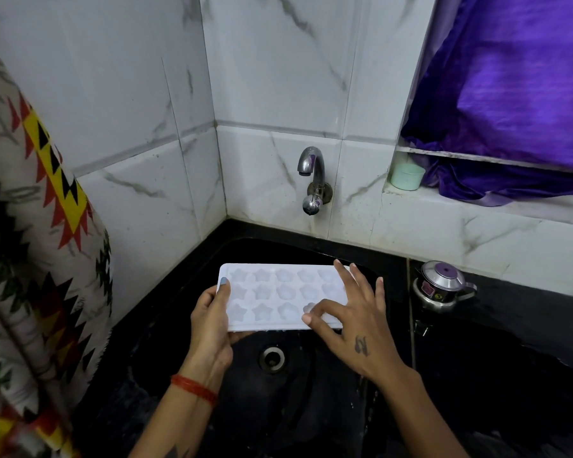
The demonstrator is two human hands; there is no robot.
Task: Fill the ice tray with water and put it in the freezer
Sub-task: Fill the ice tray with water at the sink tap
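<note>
- A white ice tray [280,297] is held level above the black sink [311,408], below the tap [312,175]
- The left hand [210,328] grips the tray's left end, thumb on top
- The right hand [351,322], fingers spread, rests on its right end

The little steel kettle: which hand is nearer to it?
Right. The right hand lies on the tray end beside the kettle; the left hand grips the far end.

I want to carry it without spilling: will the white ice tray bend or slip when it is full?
The ice tray looks thin and moulded, so it probably flexes once heavy. Only the left hand grips one end; the far end may sag. Its smooth plastic is likely slippery when wet.
</note>
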